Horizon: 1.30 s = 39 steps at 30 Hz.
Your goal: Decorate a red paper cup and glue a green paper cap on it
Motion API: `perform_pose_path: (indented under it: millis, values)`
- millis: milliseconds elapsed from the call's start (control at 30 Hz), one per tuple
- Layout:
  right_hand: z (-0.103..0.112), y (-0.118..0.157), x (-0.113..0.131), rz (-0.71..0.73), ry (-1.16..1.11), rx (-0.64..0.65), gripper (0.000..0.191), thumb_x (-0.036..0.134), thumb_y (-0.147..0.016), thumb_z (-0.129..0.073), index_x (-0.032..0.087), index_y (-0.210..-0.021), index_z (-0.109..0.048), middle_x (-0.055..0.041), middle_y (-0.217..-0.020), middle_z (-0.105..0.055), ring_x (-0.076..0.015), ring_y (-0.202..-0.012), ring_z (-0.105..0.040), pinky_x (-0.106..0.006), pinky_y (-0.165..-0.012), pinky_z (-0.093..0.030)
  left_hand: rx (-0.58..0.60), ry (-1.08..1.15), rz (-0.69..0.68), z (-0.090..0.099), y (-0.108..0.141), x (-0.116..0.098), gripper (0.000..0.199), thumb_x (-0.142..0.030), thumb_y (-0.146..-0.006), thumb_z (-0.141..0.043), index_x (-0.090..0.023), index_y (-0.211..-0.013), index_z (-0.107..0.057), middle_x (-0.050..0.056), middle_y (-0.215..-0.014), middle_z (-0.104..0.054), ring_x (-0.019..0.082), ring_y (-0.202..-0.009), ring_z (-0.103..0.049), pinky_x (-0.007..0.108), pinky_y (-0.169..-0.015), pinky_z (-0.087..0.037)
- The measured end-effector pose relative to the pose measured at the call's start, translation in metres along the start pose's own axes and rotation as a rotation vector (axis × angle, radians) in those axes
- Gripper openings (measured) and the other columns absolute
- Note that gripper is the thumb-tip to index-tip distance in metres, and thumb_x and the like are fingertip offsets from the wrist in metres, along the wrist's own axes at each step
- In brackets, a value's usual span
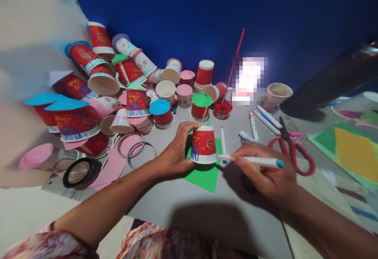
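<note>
My left hand (180, 148) is closed round the left side of a red paper cup (204, 142), which stands upside down with its white rim at the bottom. Blue strokes mark the rim's left part. Under the cup lies a green paper sheet (206, 178). A white marker (255, 160) with a teal end is pinched in my right hand (264, 172), its tip at the right edge of the cup's rim. Just behind that tip, another white marker (223, 142) with blue ends rests on the table.
Many decorated paper cups (137, 103) are heaped at the left and back. Red-handled scissors (292, 148) and more markers (267, 121) lie right. A red jar (223, 109) holds a stick. Tape rolls (79, 172), rings (141, 154) and a pink paper strip (113, 166) lie left.
</note>
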State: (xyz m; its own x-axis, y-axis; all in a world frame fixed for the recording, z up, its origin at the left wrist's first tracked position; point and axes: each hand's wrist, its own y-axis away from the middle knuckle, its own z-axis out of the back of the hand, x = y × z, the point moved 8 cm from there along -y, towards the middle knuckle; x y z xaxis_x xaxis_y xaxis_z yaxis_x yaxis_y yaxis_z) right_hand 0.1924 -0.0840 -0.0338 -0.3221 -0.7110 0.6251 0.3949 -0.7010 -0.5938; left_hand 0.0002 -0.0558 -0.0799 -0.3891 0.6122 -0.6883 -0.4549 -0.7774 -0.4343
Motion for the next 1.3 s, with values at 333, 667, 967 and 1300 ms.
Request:
perform_pose_path:
  millis: [333,667,967,1300]
  values:
    - [-0.003,-0.002,-0.005,-0.148,-0.107,-0.040,0.016,0.012,-0.088,-0.075,0.024,-0.099,-0.077,0.0005,-0.088,-0.080,-0.0129,-0.072,-0.075,-0.019,-0.067,-0.059,0.031,-0.061,-0.016,0.000,0.002,-0.005,0.100,-0.007,-0.077,-0.073,-0.031,-0.160,-0.023,0.015,-0.145,-0.036,0.033,-0.145,-0.040,0.056,-0.121,-0.042]
    - [-0.005,0.002,-0.036,-0.401,-0.295,-0.085,0.010,0.030,-0.088,-0.075,0.021,-0.087,-0.078,-0.0019,-0.070,-0.077,-0.0152,-0.058,-0.070,-0.022,-0.052,-0.055,0.065,-0.062,0.077,-0.001,0.004,0.002,0.108,-0.002,-0.068,-0.071,-0.033,-0.159,-0.023,0.013,-0.152,-0.030,0.035,-0.149,-0.036,0.055,-0.124,-0.039]
    - [0.003,0.021,-0.104,-0.842,-0.685,-0.415,0.044,0.051,-0.072,-0.090,0.018,-0.068,-0.062,0.0029,-0.055,-0.058,-0.0063,-0.045,-0.047,-0.017,-0.039,-0.034,0.070,-0.097,0.092,0.003,0.001,-0.002,0.100,-0.012,-0.076,-0.074,-0.031,-0.159,-0.022,0.014,-0.150,-0.035,0.035,-0.146,-0.040,0.057,-0.123,-0.039]
    - [-0.006,0.022,-0.100,-0.874,-0.739,-0.316,0.043,0.049,-0.065,-0.094,0.016,-0.082,-0.072,0.0000,-0.060,-0.065,-0.0083,-0.048,-0.053,-0.018,-0.041,-0.040,0.046,-0.113,0.052,0.003,-0.001,-0.001,0.104,-0.014,-0.074,-0.076,-0.031,-0.160,-0.021,0.016,-0.149,-0.038,0.037,-0.143,-0.043,0.059,-0.121,-0.040]
